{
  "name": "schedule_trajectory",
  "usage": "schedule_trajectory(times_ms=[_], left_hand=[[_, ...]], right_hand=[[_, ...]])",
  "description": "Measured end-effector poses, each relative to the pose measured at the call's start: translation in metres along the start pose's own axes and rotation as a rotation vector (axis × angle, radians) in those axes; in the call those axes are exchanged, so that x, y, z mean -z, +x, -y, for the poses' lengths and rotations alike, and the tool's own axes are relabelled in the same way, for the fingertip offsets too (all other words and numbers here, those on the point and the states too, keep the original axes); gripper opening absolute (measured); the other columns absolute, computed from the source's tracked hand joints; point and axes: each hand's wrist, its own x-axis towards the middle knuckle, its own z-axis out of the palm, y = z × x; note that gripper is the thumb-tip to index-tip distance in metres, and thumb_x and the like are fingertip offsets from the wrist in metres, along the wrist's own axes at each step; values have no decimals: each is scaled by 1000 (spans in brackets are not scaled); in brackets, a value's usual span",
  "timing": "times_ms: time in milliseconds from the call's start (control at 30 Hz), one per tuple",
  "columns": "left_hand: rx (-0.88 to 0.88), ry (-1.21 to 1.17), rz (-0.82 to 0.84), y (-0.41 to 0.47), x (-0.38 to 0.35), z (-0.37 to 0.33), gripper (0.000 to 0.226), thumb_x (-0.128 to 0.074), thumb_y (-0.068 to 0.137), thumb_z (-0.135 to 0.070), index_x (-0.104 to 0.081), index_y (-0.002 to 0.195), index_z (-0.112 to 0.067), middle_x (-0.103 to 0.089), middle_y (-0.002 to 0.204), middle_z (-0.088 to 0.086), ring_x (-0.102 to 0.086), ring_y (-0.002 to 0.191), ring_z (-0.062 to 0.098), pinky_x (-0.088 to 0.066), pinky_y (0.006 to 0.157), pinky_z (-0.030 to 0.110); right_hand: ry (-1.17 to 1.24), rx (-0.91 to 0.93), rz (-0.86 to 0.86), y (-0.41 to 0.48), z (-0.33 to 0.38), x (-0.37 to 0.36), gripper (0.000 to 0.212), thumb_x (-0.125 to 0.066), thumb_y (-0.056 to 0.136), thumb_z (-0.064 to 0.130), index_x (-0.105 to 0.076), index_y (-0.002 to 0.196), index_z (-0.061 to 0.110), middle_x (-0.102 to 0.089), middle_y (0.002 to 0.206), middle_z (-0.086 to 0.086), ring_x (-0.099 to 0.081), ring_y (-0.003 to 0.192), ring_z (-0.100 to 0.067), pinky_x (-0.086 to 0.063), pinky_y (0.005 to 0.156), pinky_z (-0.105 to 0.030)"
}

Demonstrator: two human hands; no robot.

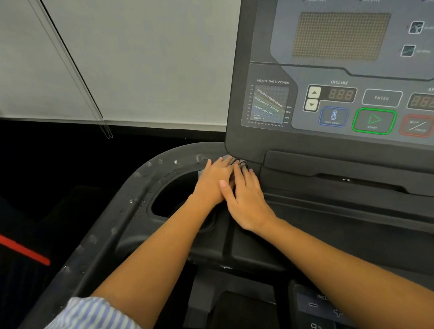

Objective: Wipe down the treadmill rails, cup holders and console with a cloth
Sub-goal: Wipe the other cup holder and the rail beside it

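Note:
Both hands press a grey cloth [237, 161] against the black treadmill deck at the console's lower left corner. My left hand [213, 181] lies flat over the cloth beside the left cup holder [171, 194]. My right hand [245, 196] overlaps it, fingers pointing toward the console [332, 87]. Only a small bunched edge of the cloth shows past the fingertips. The curved left rail [134, 193] carries pale smudges and droplets.
The console face has incline buttons [313, 99], a green start button [373, 121] and a red stop button [417, 126]. A window blind [104, 57] with a hanging cord is at the left. A lower control panel [319, 310] sits at the bottom.

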Motion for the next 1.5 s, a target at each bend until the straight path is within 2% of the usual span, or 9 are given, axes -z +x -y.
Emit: schedule_trajectory(times_ms=[200,367,567,767,900,1067,1167,1267,1500], left_hand=[[88,81,11,26,6,15,41,-39,97,-22,-40,137,-14,-23,152,9,-21,139,29,-16,114,47],[243,29,-11,30,5,27,58,-41,96,-19,-14,148,-13,-8,156,13,-12,142,32,-15,114,44],[-16,-106,44,9,0,22,48,-38,98,-25,-30,144,-17,-19,155,3,-14,143,25,-11,115,36],[-35,44,81,23,1,22,45,-31,100,-31,-28,144,-22,-19,155,1,-10,143,25,-14,114,43],[57,23,105,35,3,22,44,-29,100,-32,-31,143,-23,-14,156,3,-9,143,28,-12,114,49],[261,234,35,23,9,49,53,-31,99,-27,-14,148,-20,-8,157,6,-15,142,31,-2,113,55],[315,235,19,12,19,68,52,-40,96,-18,-25,146,-17,-26,152,9,-29,136,30,-12,114,48],[292,131,-44,11,20,72,48,-48,91,-7,-45,136,-22,-56,130,9,-54,114,28,-41,101,39],[50,36,77,36,16,44,46,-50,88,1,-58,124,-26,-54,134,3,-55,115,25,-43,100,39]], right_hand=[[-195,26,-62,-1,0,-10,71,-18,95,55,-7,150,11,-5,158,-7,5,146,-19,1,119,-32],[-257,17,-53,0,-1,-12,74,-14,94,59,-7,149,10,-6,158,-8,4,146,-20,2,119,-33],[-249,39,-116,-1,-1,-16,97,7,77,68,-18,148,6,-19,156,-10,-5,146,-23,-2,118,-34],[-236,24,-112,0,-1,-16,82,-9,87,62,-15,148,9,-16,157,-7,-4,146,-20,-1,117,-31],[-246,33,-113,-1,-2,-15,80,-10,88,62,-14,149,11,-16,157,-7,-3,146,-21,-1,117,-31],[-258,33,-76,-2,-4,-14,72,-15,94,59,-11,149,13,-13,157,-7,0,146,-21,0,118,-33],[-261,33,-78,-1,-4,-15,75,-12,92,62,-13,149,14,-15,157,-7,0,146,-21,-1,118,-34],[-278,37,-97,-1,-3,-17,89,2,81,70,-16,148,15,-18,156,-8,-2,146,-22,-2,117,-34],[-273,25,-105,1,-3,-18,88,2,81,69,-22,147,16,-20,155,-8,-2,146,-22,-2,117,-35]])
